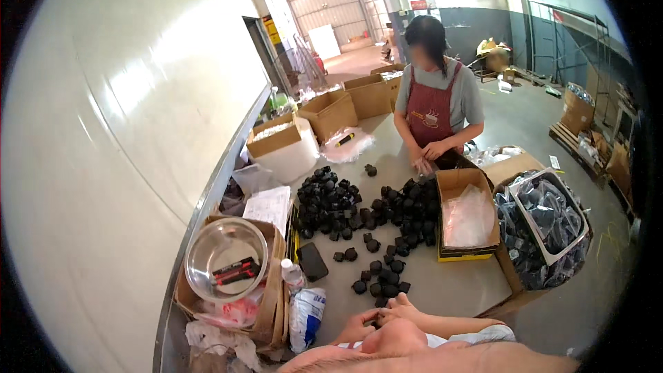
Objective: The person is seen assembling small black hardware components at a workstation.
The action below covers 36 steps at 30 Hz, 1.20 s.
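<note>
My left hand (356,327) is at the near edge of the table, its fingers curled around a small dark part (375,324) that is mostly hidden. Close against it, my right hand (406,311) is bent inward with its fingers pressed together at the same spot; what it grips is hard to make out. Just beyond my hands lie several loose black plastic parts (389,277), rounded with squarish blocks. Farther off, they form a large heap (324,197) on the left and another heap (414,211) beside a carton.
Across the table a person (438,97) in a red apron handles clear bags. An open carton of clear bags (469,217) and a big box of bagged parts (539,262) stand right. A steel bowl (200,262), phone (312,262), bottle (293,275) and white-blue bag (307,314) are left.
</note>
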Available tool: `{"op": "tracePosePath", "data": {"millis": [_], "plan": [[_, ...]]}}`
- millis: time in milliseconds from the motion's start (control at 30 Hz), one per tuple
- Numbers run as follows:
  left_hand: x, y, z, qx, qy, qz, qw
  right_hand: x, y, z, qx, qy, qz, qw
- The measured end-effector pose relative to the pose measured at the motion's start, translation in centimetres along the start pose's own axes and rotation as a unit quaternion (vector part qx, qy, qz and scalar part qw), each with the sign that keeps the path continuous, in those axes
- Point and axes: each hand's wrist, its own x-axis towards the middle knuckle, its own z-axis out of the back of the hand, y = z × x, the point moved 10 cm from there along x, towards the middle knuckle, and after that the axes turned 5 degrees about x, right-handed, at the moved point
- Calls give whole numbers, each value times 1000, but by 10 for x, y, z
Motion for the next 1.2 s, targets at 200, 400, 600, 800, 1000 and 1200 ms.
{"op": "tracePosePath", "data": {"millis": [200,400,600,800,1000,1200], "plan": [[1,2,7,38,16,6,999,-9,-27,16,57,-28,-70,995],[-3,38,20,221,50,-98,969,-2,-37,-12,106,65,-71,990],[-7,23,29,302,15,-122,946,0,-37,-8,99,20,-59,993],[-2,6,30,349,-34,-190,917,35,-14,-24,170,-63,9,983],[-2,5,41,252,-96,-160,950,30,-36,-23,264,-107,-17,958],[-2,-7,58,97,-166,-94,977,41,-42,-16,293,-87,-52,951]]}}
